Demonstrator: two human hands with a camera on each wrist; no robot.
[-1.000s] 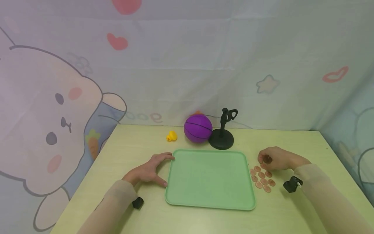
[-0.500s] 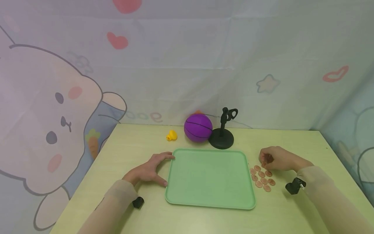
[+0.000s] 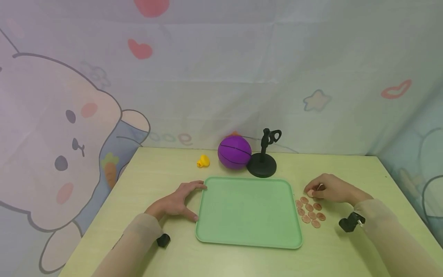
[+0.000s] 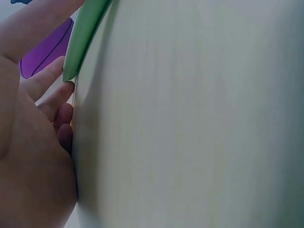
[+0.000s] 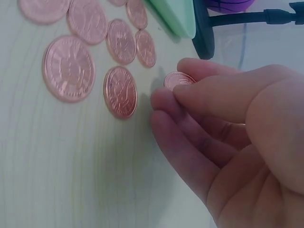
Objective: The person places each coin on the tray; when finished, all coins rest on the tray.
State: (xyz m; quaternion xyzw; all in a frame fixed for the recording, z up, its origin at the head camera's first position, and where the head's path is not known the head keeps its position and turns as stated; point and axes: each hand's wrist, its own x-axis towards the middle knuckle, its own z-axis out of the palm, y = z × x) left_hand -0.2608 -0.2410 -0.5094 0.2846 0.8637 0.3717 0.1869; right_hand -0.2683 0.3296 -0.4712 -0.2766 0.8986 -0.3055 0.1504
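My right hand pinches a copper-coloured coin between thumb and fingertips, at the far end of a loose group of similar coins. In the right wrist view, the edge of that coin shows past the thumb, just above the table. Several more coins lie flat on the table beside the hand. A light green tray is to their left, with nothing on it. My left hand is spread along the tray's left side, thumb and index finger touching its rim; the left wrist view shows fingertips at the tray's corner.
Behind the tray stand a small yellow rubber duck, a purple ball with black lines and a black stand with a round base. A printed cloth hangs behind the pale table.
My right hand has shifted slightly, and the coin between its fingertips now shows plainly. The left hand, the tray and the other coins stay as they were.
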